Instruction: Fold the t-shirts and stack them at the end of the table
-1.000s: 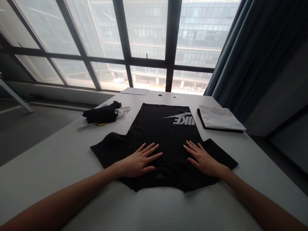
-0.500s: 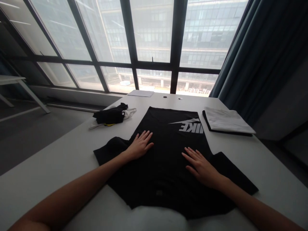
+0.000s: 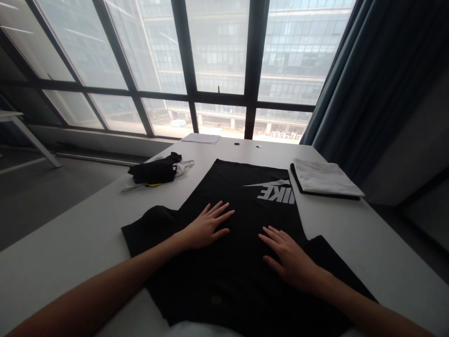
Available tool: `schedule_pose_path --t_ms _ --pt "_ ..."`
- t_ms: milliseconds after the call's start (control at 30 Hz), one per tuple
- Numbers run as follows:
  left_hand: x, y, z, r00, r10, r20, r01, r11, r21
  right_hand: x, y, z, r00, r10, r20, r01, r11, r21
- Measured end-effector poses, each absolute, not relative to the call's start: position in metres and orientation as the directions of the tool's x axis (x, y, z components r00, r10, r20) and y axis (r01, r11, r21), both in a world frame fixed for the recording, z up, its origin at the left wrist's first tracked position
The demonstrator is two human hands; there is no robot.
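Observation:
A black T-shirt (image 3: pixel 242 281) lies spread on the white table, its hem toward the window and its collar end toward me. White NIKE lettering with a swoosh shows upside down near the hem at the right. My left hand (image 3: pixel 205 228) rests palm down on the left-middle of the shirt, fingers spread. Across from it, my right hand (image 3: pixel 289 257) lies flat on the right half, fingers stretched out and pointing inward. Neither hand grips the cloth. Both sleeves are laid outward, and the left one is a little rumpled.
A crumpled heap of black and white clothes (image 3: pixel 154 172) sits at the table's left edge. Folded white and black cloths (image 3: pixel 322 178) lie stacked on the right. White sheets (image 3: pixel 200 138) rest at the far end of the table (image 3: pixel 84 229), near the windows and a blue curtain (image 3: pixel 343 89).
Both hands have come nearer me and closer together across the shirt. The shirt now reaches lower in the view, its collar end closer to me. The camera view has shifted slightly.

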State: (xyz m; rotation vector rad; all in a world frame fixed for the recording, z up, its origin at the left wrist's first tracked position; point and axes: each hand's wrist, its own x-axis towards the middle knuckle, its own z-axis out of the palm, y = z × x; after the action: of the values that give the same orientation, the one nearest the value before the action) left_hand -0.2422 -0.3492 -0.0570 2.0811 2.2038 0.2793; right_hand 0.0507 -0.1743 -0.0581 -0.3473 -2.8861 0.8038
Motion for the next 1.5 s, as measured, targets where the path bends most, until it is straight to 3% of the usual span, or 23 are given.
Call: schedule_pose_path --t_ms 133,200,300,400,467,500,567,667,733,800,867,900,1033,1100,1200,1300,1433,1500 --pt "-0.233 -0.351 -0.058 -0.034 0.999 -0.007 0.98 0.035 0.196 0.022 -0.146 -0.041 -0.911 0.403 0.089 0.136 0.497 -0.857" --pt "-0.234 -0.351 -0.057 -0.041 0.999 -0.006 0.979 0.041 0.2 -0.002 -0.114 -0.039 -0.912 0.41 -0.025 0.114 0.194 -0.974" --pt "-0.234 -0.351 -0.055 -0.039 0.999 -0.015 0.978 0.041 0.203 -0.039 -0.051 -0.044 -0.896 0.385 -0.22 0.121 -0.264 -0.957" --pt "-0.235 -0.352 -0.056 -0.039 0.999 -0.023 0.978 0.043 0.204 -0.07 0.015 -0.048 -0.827 0.474 -0.302 0.037 -0.491 -0.871" --pt "-0.235 -0.352 -0.057 -0.041 0.999 -0.022 0.977 0.044 0.208 -0.089 0.052 -0.047 -0.63 0.716 -0.301 -0.136 -0.483 -0.865" --pt "-0.235 -0.353 -0.058 -0.043 0.999 -0.022 0.977 0.047 0.21 -0.097 0.066 -0.045 -0.572 0.771 -0.28 -0.185 -0.454 -0.872" --pt "-0.235 -0.353 -0.059 -0.045 0.999 -0.021 0.976 0.049 0.213 -0.115 0.082 -0.042 -0.481 0.843 -0.242 -0.255 -0.398 -0.881" --pt "-0.235 -0.353 -0.059 -0.036 0.999 -0.006 0.976 0.036 0.213 -0.138 0.077 -0.042 -0.48 0.854 -0.201 -0.295 -0.373 -0.88" --pt "-0.235 -0.353 -0.06 -0.034 0.999 0.005 0.977 0.032 0.209 -0.149 0.059 -0.045 -0.642 0.743 -0.187 -0.258 -0.44 -0.86" --pt "-0.235 -0.353 -0.061 -0.039 0.999 0.005 0.978 0.037 0.203 -0.152 0.041 -0.05 -0.87 0.457 -0.184 -0.111 -0.546 -0.831" --pt "-0.235 -0.353 -0.062 -0.042 0.999 0.006 0.979 0.04 0.201 -0.15 0.033 -0.054 -0.953 0.226 -0.203 0.035 -0.583 -0.812" --pt "-0.235 -0.353 -0.062 -0.04 0.999 0.008 0.978 0.038 0.203 -0.147 0.034 -0.055 -0.941 0.253 -0.225 0.038 -0.582 -0.812" --pt "-0.234 -0.354 -0.061 -0.036 0.999 0.008 0.977 0.034 0.21 -0.136 0.068 -0.049 -0.588 0.775 -0.231 -0.25 -0.446 -0.859" --pt "-0.234 -0.354 -0.06 -0.041 0.999 0.005 0.977 0.039 0.207 -0.135 0.085 -0.042 -0.451 0.871 -0.195 -0.323 -0.363 -0.874" --pt "-0.235 -0.353 -0.06 -0.04 0.999 0.019 0.978 0.036 0.203 -0.14 0.085 -0.034 -0.442 0.884 -0.154 -0.345 -0.326 -0.88" --pt "-0.235 -0.353 -0.061 -0.037 0.999 0.027 0.979 0.03 0.201 -0.149 0.052 -0.039 -0.589 0.793 -0.153 -0.292 -0.386 -0.875" --pt "-0.235 -0.353 -0.061 -0.041 0.999 0.025 0.978 0.035 0.206 -0.151 0.004 -0.058 -0.9 0.389 -0.196 -0.035 -0.513 -0.858" --pt "-0.234 -0.353 -0.061 -0.046 0.999 0.016 0.977 0.042 0.208 -0.143 0.002 -0.061 -0.936 0.286 -0.204 0.041 -0.488 -0.872"
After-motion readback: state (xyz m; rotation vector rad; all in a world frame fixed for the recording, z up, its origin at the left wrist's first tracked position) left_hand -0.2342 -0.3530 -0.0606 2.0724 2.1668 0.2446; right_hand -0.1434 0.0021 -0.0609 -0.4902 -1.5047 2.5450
